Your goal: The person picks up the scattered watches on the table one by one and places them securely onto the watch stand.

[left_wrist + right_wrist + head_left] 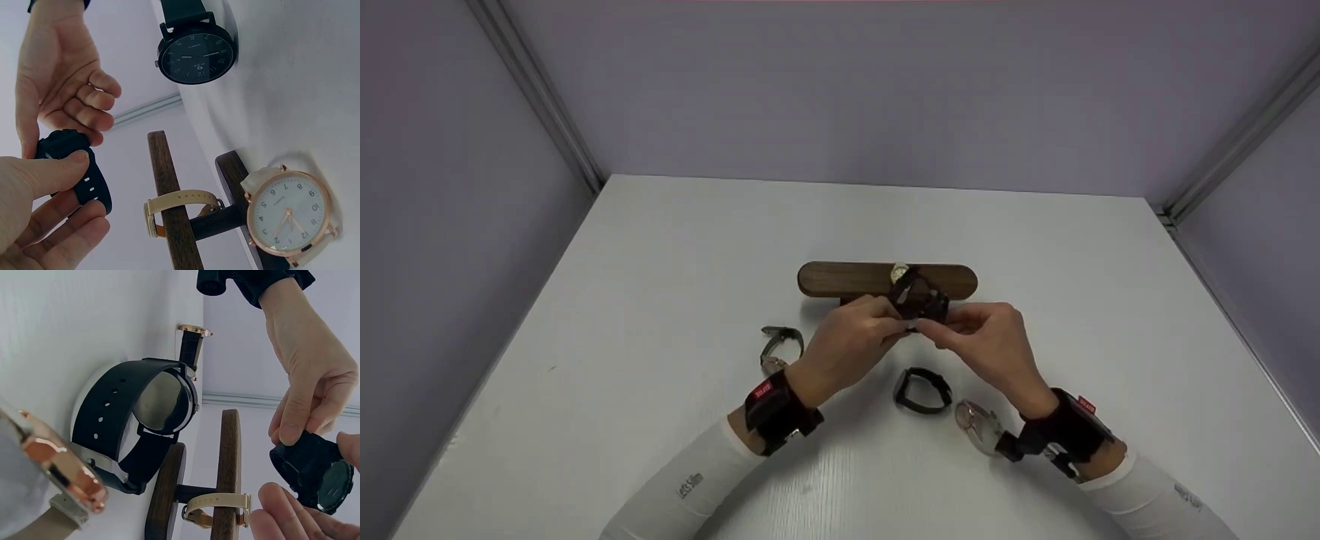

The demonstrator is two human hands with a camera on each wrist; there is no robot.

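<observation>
Your left hand [851, 341] and right hand [986, 341] both pinch the chunky black rubber-strap watch [921, 304], fingers curled round strap and case, held just above the white table [660, 300]. Beyond your fingertips: dark wooden oval-bar watch stand [840, 279], holding one beige-strap gold-case watch [898, 271] wrapped round the bar. Below your fingers, between the wrists: slim black-strap watch with black dial [922, 390]. Beside your right wrist: rose-gold watch with white dial [976, 424]. Left of your left hand: a dark-strap gold-case watch [778, 346] on its side
</observation>
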